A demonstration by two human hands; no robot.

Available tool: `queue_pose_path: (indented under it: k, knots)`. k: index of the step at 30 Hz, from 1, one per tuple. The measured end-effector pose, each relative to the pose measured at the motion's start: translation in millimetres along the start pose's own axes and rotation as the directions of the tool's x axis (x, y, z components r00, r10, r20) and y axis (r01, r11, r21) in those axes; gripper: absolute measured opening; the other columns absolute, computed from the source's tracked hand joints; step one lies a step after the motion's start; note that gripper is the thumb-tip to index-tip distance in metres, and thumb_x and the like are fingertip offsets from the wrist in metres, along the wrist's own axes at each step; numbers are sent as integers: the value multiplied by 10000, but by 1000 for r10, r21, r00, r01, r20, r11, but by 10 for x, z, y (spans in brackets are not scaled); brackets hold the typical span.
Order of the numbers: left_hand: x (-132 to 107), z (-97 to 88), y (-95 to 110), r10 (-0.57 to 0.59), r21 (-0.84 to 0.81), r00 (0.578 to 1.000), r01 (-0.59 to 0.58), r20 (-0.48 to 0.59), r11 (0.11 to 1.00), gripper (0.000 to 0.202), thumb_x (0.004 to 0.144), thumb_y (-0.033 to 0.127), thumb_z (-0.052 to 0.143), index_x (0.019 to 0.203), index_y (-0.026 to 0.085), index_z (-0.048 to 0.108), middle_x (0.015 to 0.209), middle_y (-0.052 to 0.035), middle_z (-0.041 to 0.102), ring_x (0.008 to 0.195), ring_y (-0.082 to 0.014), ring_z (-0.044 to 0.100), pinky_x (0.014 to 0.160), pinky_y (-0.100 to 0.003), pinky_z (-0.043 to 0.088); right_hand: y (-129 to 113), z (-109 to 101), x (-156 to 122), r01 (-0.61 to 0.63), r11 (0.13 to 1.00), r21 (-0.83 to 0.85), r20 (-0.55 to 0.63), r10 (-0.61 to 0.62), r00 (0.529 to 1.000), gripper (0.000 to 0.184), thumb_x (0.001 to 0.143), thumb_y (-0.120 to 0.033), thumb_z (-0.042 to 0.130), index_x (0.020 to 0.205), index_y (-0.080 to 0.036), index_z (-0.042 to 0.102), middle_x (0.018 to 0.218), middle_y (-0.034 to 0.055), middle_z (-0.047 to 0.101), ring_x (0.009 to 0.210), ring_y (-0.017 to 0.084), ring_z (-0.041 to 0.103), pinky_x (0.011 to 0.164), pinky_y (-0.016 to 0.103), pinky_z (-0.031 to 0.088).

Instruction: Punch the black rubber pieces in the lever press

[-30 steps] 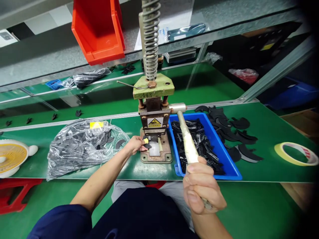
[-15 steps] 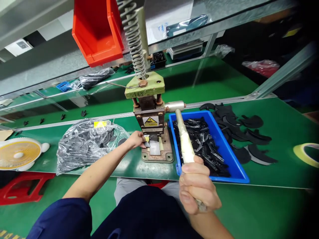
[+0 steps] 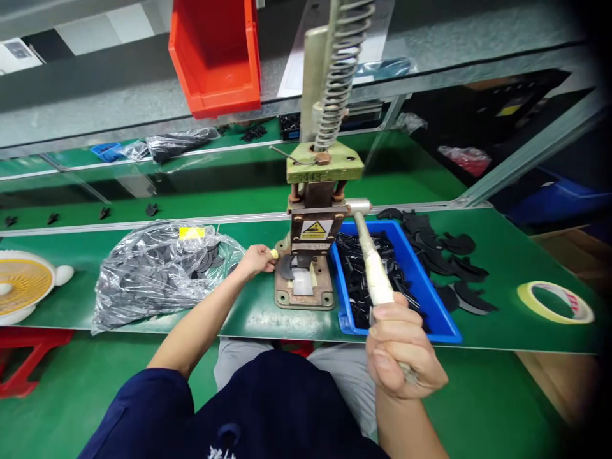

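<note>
My right hand (image 3: pixel 404 344) is wrapped round the pale, tape-covered lever handle (image 3: pixel 377 274) of a hand press (image 3: pixel 313 223). The lever rises away from me to a metal hub on the press's right side. My left hand (image 3: pixel 257 261) is just left of the press base, fingers loosely bent and a yellow cover on one fingertip; no part shows in it. A dark curved piece (image 3: pixel 287 267) lies on the left of the press base (image 3: pixel 318 298), beside a whitish block (image 3: pixel 302 282) under the ram.
A blue tray (image 3: pixel 449 333) of black parts stands right of the press, with dark curved pieces (image 3: pixel 461 268) and a tape roll (image 3: pixel 530 306) beyond. Left are a clear bag (image 3: pixel 153 274) of dark pieces and a fan (image 3: pixel 23 280). An orange-red bin (image 3: pixel 224 102) hangs above.
My left hand has drawn back leftward from the press, leaving the dark curved piece on its base. My right hand keeps its grip on the lever handle. The camera view has shifted.
</note>
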State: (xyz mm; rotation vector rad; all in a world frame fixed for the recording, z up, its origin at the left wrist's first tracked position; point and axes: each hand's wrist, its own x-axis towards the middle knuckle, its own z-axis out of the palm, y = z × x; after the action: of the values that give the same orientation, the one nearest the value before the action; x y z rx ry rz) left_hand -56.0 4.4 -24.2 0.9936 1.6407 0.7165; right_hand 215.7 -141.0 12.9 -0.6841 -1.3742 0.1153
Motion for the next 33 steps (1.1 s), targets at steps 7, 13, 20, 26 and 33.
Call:
queue_pose_path:
  k: [7, 13, 20, 26, 33]
  knots:
    - [-44, -953, -353, 225, 486, 944, -82, -243, 870, 80, 846, 123, 613, 882, 148, 679, 761, -35, 717, 660, -143, 678, 666, -219, 521, -19, 180, 99, 123, 992, 19, -195, -117, 974, 275, 725, -205, 619, 517, -210, 440, 600, -32, 599, 650, 178, 604, 778, 499, 493]
    - [-239, -1120, -569, 289, 815, 956, -121, -59, 567, 240, 814, 159, 660, 1038, 159, 747, 997, -85, 726, 915, -198, 678, 831, -252, 499, 78, 270, 152, 229, 973, 23, -250, -216, 944, 341, 681, -246, 614, 470, -219, 347, 497, -30, 525, 526, 182, 562, 606, 430, 440]
    - [-174, -1065, -513, 141, 772, 988, -40, -65, 634, 258, 741, 84, 683, 982, 161, 729, 930, -81, 730, 865, -202, 669, 750, -237, 470, 116, 275, 152, 267, 963, 39, -281, -246, 928, 353, 653, -217, 608, 473, -217, 304, 476, -27, 497, 493, 181, 513, 553, 424, 379]
    - [-169, -1049, -469, 105, 767, 993, -24, -56, 641, 284, 625, 103, 764, 898, 159, 710, 897, -76, 716, 854, -215, 672, 734, -229, 484, 81, 251, 116, 217, 976, 22, -234, -206, 950, 316, 669, -205, 605, 480, -218, 353, 540, -21, 568, 542, 201, 557, 589, 462, 416]
    - [-229, -890, -367, -7, 831, 1000, 13, -11, 556, 286, 610, 74, 739, 872, 169, 674, 850, -87, 711, 814, -243, 682, 705, -257, 475, 92, 202, 43, 198, 980, 32, -244, -184, 952, 215, 655, -190, 606, 514, -238, 452, 563, -22, 604, 564, 204, 577, 659, 505, 472]
